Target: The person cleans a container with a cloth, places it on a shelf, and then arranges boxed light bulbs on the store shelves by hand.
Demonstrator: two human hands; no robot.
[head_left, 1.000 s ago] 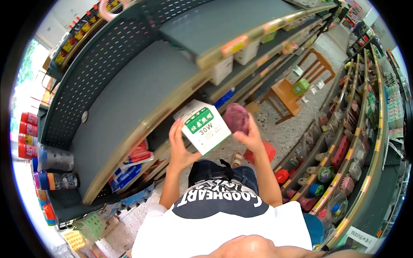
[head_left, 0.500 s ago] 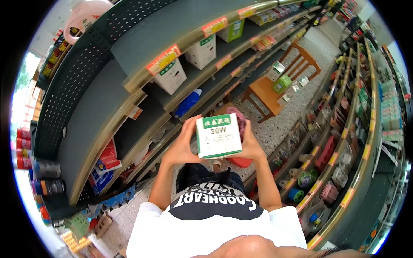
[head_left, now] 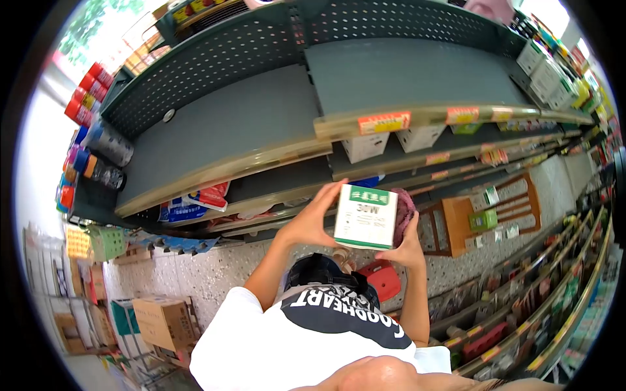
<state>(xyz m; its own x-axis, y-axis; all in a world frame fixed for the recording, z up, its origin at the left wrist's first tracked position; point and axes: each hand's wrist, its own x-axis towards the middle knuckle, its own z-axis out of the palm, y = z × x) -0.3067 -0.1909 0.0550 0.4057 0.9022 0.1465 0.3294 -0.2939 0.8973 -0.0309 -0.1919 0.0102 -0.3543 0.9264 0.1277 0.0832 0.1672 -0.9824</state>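
Observation:
Between my two hands, in front of my chest, is a white and green light bulb box [head_left: 366, 218], marked 30W in the earlier view. My left hand [head_left: 309, 221] is closed on the box's left side, thumb low and fingers along the upper edge. My right hand [head_left: 409, 246] grips the right side and also has a bunched dark pink cloth [head_left: 404, 212] there. The grey shelf unit [head_left: 222, 133] rises just beyond the box. White boxes [head_left: 365, 148] sit on its second level, and a blue item [head_left: 368, 182] is partly hidden behind the held box.
A wooden chair [head_left: 458, 225] with a green box [head_left: 482, 220] and several white boxes stands to the right. A red plastic object [head_left: 381, 279] is on the floor near my feet. Cans and bottles [head_left: 107, 143] line the left shelf end; a cardboard box [head_left: 162, 322] is lower left.
My view has swung left, bringing the upper shelf in front of me. Both hands still hold the box, now facing the shelf; the cloth stays at my right hand.

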